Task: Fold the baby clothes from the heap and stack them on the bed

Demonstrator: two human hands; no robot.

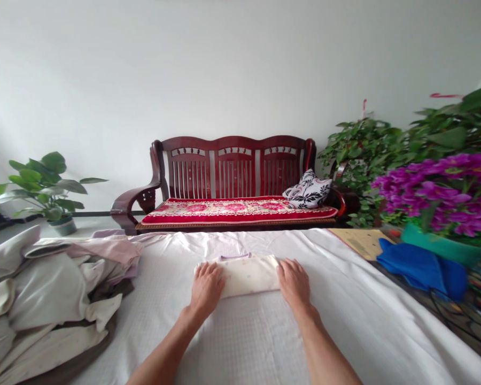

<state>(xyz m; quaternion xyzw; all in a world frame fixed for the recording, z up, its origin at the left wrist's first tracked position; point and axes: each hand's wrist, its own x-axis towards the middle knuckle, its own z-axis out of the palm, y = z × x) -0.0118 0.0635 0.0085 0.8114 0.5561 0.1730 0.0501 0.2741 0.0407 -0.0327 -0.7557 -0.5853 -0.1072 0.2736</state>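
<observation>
A folded cream garment with small faint prints and a lilac neckline lies on the white cloth in front of me. It forms a wide, low rectangle with the neckline at its far edge. On its left end rests my left hand, fingers extended and lying over the fabric. My right hand lies at the right end, its fingers likewise stretched forward against the edge. The undersides of both hands are hidden.
A heap of loose clothes covers the left side. To the right are a blue cloth, black cables and purple flowers in a teal planter. Beyond stands a wooden bench with a patterned cushion. A potted plant stands far left.
</observation>
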